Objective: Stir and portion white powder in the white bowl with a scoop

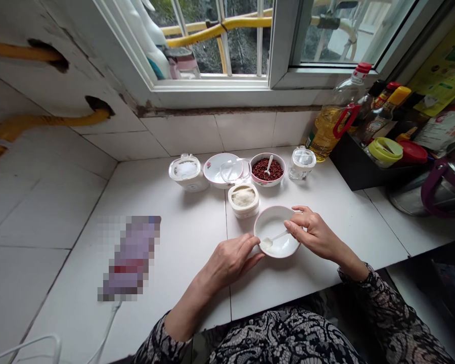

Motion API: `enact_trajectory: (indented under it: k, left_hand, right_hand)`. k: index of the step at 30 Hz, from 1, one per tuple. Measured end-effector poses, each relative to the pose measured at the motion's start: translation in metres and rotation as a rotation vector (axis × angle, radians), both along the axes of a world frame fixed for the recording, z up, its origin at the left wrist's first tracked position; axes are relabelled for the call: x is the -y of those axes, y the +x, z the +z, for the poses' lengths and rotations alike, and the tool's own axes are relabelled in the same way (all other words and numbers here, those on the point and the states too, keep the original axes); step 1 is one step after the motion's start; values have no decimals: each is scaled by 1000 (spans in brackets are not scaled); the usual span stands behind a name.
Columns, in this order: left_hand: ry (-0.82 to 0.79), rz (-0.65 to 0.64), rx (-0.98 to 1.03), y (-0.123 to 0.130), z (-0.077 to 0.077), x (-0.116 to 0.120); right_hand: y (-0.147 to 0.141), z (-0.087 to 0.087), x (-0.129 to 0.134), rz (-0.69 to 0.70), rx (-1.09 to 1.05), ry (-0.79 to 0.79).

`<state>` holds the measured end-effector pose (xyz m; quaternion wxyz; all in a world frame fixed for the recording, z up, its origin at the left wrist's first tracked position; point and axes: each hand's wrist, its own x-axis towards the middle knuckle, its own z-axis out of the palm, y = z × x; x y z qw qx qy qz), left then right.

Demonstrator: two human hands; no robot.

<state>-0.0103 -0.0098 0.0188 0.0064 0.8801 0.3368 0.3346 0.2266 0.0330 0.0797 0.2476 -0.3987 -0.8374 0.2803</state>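
A white bowl (pixel 273 220) with a pinkish rim stands on the white tiled counter in front of me. My left hand (pixel 233 258) grips its left rim, fingers on the edge and thumb lower down. Pinched in my right hand (pixel 314 232) is a small white spoon (pixel 279 236), its tip inside the bowl with a little pale granular stuff at it. Just behind the bowl, a small white tub (pixel 244 208) of pale granules has its clear lid raised.
Behind stand another white tub (pixel 188 181), a flowered dish (pixel 211 172), a bowl of reddish-brown peppercorn-like bits (pixel 265 164) with a spoon, and a clear jar (pixel 302 164). An oil bottle (pixel 326 126) and black condiment box (pixel 343 162) are right. A blurred purple object (pixel 131 258) with a cable lies left.
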Motion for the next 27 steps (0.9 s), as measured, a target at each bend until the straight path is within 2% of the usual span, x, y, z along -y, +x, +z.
enact_trajectory:
  k: [8,14,16,18,22,24,27]
  left_hand:
    - [-11,-4,4,0,0,0]
    - [-28,-7,10,0,-1,0]
    - [-37,-9,14,0,-1,1]
    - [-44,-11,18,0,-1,0]
    - [-38,-10,27,1,-2,0]
    - [-35,-6,28,1,-2,0]
    - [-42,-3,27,1,-3,0]
  right_hand:
    - [10,0,-5,-127,-98,-192]
    - [13,-3,-18,-254,-278,-368]
    - [8,1,-25,-273,-337,-346]
    - [0,9,-30,-284,-358,-199]
    - [-25,24,-37,-260,-229,340]
    - [-36,23,-40,-218,-75,585]
    - [-44,15,-41,-103,143,836]
